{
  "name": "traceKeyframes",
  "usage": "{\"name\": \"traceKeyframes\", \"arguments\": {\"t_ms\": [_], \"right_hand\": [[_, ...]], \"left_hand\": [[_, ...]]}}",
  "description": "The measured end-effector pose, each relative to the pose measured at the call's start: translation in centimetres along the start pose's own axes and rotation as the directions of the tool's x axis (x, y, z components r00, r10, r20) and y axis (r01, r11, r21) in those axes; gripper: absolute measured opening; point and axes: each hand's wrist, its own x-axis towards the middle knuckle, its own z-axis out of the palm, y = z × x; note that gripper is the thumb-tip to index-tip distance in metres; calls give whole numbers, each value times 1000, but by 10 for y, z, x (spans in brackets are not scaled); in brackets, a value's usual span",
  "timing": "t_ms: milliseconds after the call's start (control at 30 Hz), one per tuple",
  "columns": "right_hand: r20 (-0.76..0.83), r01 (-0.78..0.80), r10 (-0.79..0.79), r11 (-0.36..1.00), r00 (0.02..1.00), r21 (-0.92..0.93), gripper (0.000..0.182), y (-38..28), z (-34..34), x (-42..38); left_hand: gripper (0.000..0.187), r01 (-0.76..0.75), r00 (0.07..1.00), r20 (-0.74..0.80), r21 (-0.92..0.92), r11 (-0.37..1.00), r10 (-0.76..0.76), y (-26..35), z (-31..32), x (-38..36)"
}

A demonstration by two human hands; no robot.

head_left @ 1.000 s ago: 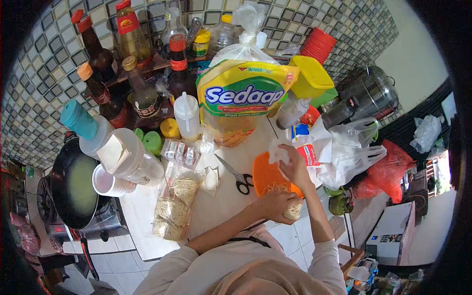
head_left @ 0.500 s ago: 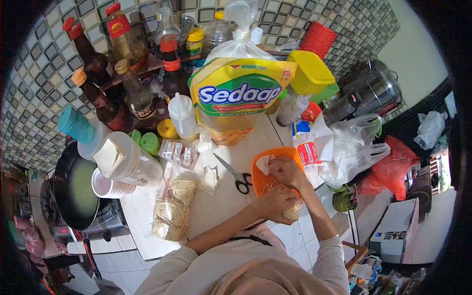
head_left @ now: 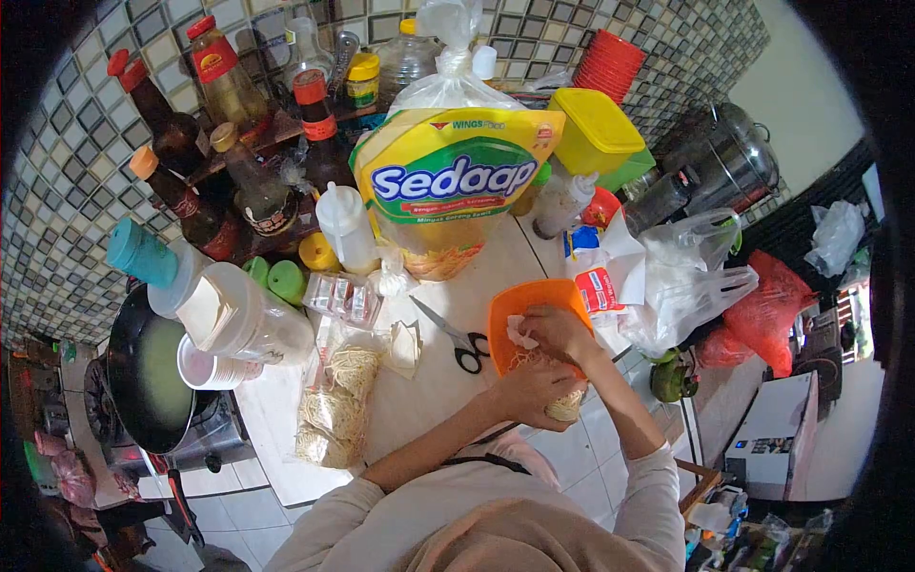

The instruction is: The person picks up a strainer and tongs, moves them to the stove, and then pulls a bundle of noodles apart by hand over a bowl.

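Orange bowl point(head_left: 503, 307) in front of the body; left hand point(head_left: 537, 389) grips noodles point(head_left: 566, 407) at its near rim, strands point(head_left: 521, 358) inside; right hand point(head_left: 560, 334) pinches white scrap point(head_left: 518, 330) within. Best: left steady, pinch light, scrap clear of strands.

black wok point(head_left: 122, 367) on stove point(head_left: 226, 437) | yellow box point(head_left: 599, 133) over green box point(head_left: 626, 173) | steel pot point(head_left: 732, 157) near tiled wall point(head_left: 57, 248)
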Motion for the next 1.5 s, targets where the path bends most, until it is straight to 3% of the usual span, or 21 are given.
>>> {"name": "traceKeyframes", "arguments": {"t_ms": [133, 233, 300, 500, 567, 700, 767, 800, 867, 1000, 1067, 1100, 1167, 1200, 1267, 1300, 1367, 1400, 1433, 1467, 1500], "right_hand": [[-23, -129, 128, 989, 992, -66, 18, 3, 7, 0], [-138, -205, 202, 979, 970, -6, 12, -15, 1, 3], [-162, -213, 213, 977, 963, 20, 10, -19, -2, 2], [-187, -27, -3, 987, 982, -157, 21, 6, 18, -8], [-230, -69, 82, 996, 970, 65, 20, -9, -2, -11], [-253, -51, 74, 994, 965, 96, 22, -3, 5, -16], [-305, -67, 229, 884, 925, 462, 21, -13, 8, -14], [-306, -68, 231, 884, 924, 463, 21, -5, 18, -13], [-32, -178, 499, 366, 866, 913, 21, 19, 45, -9], [-89, -274, 516, 583, 852, 765, 18, -8, 12, -3], [-85, -158, 576, 358, 813, 920, 13, 4, 32, -1], [-85, -158, 575, 359, 814, 920, 13, 5, 36, 0], [-227, 163, 611, 159, 758, 974, 11, 7, 45, -1], [-223, 160, 615, 156, 756, 975, 11, 0, 38, -1], [-369, -231, 467, 816, 804, 530, 13, -15, 14, 0], [-369, -232, 468, 816, 803, 530, 13, -14, 16, 2], [-5, -134, 647, 165, 763, 977, 14, -10, 21, 4], [-5, -134, 648, 166, 762, 977, 14, -10, 21, 4], [-246, -184, 440, 729, 863, 659, 15, -11, 21, 2], [-300, -105, 122, 992, 946, 71, 16, -12, 20, 2], [-301, -106, 122, 992, 946, 71, 16, -12, 20, 2]], "left_hand": [[45, 131, 982, 140, -20, 991, -127, 2, -7, 2], [45, 137, 988, 82, -116, 984, -127, -5, 1, -3], [46, 0, 1000, -19, -37, 999, -1, -7, 3, -2], [46, 84, 995, 58, -86, 993, -79, -2, -2, -1], [46, 87, 995, 62, -74, 993, -83, -3, 0, -2], [46, 86, 995, 50, -78, 993, -83, -3, 0, -1], [45, 128, 988, 96, -82, 988, -120, -3, 1, -2], [45, 169, 978, 138, -84, 982, -156, -4, 1, -2], [45, 160, 978, 143, -65, 985, -149, -4, 2, -2], [46, 107, 991, 85, -66, 992, -101, -2, -3, 0], [46, 101, 992, 84, -57, 993, -96, -5, 0, -1], [46, 96, 992, 83, -50, 994, -91, -5, -1, 0], [46, 84, 995, 59, -50, 995, -81, -3, -1, 0], [45, 72, 997, 37, -50, 996, -71, -2, -2, 0], [45, 94, 994, 58, -60, 994, -91, -5, 0, -2], [45, 115, 991, 74, -66, 991, -110, -5, -1, -1], [44, 106, 994, 48, -69, 992, -102, -4, -1, -1], [44, 97, 995, 21, -72, 993, -95, -2, -1, 0], [44, 95, 995, 22, -74, 993, -94, -2, -2, 1], [43, 99, 995, 43, -101, 990, -95, -2, -3, 2], [43, 102, 993, 64, -128, 987, -95, -2, -4, 2]]}}
